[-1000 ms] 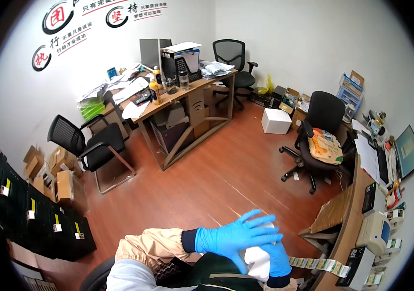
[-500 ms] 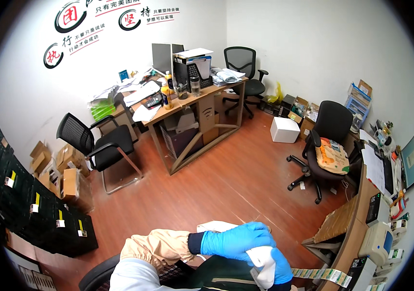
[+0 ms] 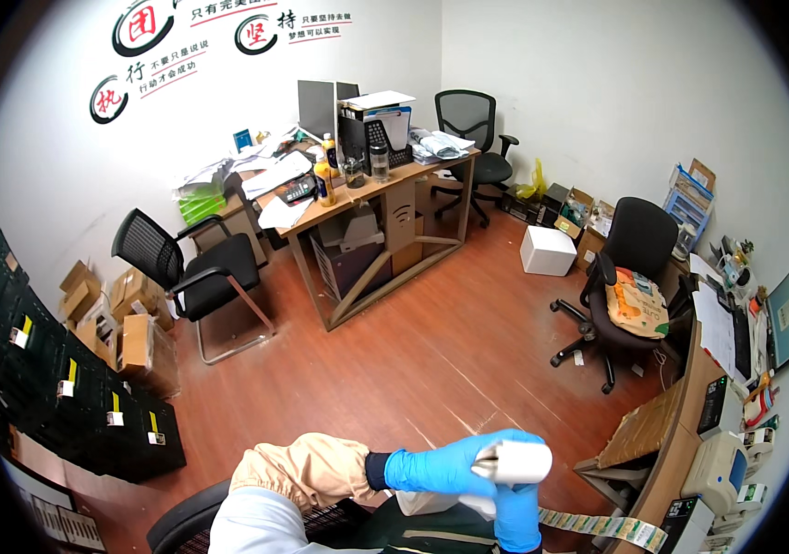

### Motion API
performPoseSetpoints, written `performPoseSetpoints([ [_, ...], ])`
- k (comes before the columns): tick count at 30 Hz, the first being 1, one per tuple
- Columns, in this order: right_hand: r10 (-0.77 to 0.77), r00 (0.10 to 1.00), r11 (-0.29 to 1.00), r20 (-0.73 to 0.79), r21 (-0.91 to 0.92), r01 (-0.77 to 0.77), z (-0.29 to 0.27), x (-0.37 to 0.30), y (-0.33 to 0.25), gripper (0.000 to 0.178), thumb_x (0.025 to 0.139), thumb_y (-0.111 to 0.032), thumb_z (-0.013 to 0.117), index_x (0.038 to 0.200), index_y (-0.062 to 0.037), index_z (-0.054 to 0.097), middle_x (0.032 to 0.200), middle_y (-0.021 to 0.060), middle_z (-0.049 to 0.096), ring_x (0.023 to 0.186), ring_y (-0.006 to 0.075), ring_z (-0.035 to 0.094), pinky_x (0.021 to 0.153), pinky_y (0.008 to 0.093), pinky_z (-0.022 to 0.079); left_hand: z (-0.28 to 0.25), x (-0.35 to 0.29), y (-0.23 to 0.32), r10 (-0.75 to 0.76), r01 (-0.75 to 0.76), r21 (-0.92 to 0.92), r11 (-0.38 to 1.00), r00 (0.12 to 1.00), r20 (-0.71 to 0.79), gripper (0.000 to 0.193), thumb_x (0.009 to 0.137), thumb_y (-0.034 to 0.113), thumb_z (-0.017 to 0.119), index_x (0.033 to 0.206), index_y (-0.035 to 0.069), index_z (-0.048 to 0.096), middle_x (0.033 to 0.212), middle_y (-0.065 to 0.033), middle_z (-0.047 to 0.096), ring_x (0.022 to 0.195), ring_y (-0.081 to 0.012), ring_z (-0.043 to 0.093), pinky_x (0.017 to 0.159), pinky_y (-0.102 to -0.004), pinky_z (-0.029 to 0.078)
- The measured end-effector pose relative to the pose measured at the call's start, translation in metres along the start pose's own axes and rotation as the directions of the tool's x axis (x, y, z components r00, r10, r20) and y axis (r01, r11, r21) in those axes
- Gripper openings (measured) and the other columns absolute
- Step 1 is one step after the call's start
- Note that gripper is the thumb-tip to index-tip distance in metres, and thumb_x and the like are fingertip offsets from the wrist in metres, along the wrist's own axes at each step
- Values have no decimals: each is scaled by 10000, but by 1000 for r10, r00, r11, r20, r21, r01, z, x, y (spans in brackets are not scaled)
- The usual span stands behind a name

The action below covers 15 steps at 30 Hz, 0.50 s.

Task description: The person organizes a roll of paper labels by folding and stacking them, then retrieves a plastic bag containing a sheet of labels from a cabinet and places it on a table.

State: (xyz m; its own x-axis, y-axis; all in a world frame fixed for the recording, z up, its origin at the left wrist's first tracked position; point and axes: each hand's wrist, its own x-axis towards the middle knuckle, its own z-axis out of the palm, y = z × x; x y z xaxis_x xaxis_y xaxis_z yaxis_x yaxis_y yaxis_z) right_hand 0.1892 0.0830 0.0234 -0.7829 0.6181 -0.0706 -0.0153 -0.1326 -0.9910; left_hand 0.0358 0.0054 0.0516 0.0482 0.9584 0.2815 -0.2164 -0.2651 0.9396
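White, smooth, round-edged object (image 3: pixel 524 463) of unclear material, at the lower centre-right of the frame, raised in the hands, its greyish, ridged end facing left. Person's left hand (image 3: pixel 443 469), in a thin blue glove, is curled about it, fingers passing behind the upper side, thumb near the ridged end: a grip, as far as shows. Right hand (image 3: pixel 516 519), gloved alike, just below, apparently touching the underside; finger closure hidden, cannot tell whether it grips. Second white piece (image 3: pixel 478 506) shows between the hands, partly covered; whether joined to the first, cannot tell.

Judgement: step in hand looks like two-handed handling of the white object, perhaps turning it. Next move would call for a steady left hold and a clear right-hand contact before either lets go.

Farther out: pale, flat-sided white item (image 3: pixel 424 502) under the left wrist, mostly hidden. Puffy beige sleeve (image 3: pixel 307 469) with dark cuff, left of the hands. Long strip of green-and-white printed labels (image 3: pixel 605 525) running from beside the right hand toward the lower right. There, a boxy cream machine with a blue panel (image 3: pixel 716 459) stands on a brown wooden desk (image 3: pixel 670 434). White block-shaped box (image 3: pixel 548 250) on the reddish floor, right of centre.
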Motion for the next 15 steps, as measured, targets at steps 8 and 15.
performPoseSetpoints([
  [8,-90,996,996,20,-3,90,0,-1,13,448,828,-110,712,1220,-40,506,1181,82,565,1048,157,566,854,307,496,1,0,17,-12,-23,278,960,992,123,760,816,344,725,1439,85,374,1403,-112,451,1303,-253,430,1091,-393,344],
  [15,106,994,993,30,47,-107,11,1,7,190,859,-108,681,981,36,674,883,57,688,785,104,625,713,257,507,-7,-6,-5,-217,156,-257,954,950,-227,491,941,243,591,1366,45,446,1215,-86,598,1123,-178,563,982,-332,448],
])
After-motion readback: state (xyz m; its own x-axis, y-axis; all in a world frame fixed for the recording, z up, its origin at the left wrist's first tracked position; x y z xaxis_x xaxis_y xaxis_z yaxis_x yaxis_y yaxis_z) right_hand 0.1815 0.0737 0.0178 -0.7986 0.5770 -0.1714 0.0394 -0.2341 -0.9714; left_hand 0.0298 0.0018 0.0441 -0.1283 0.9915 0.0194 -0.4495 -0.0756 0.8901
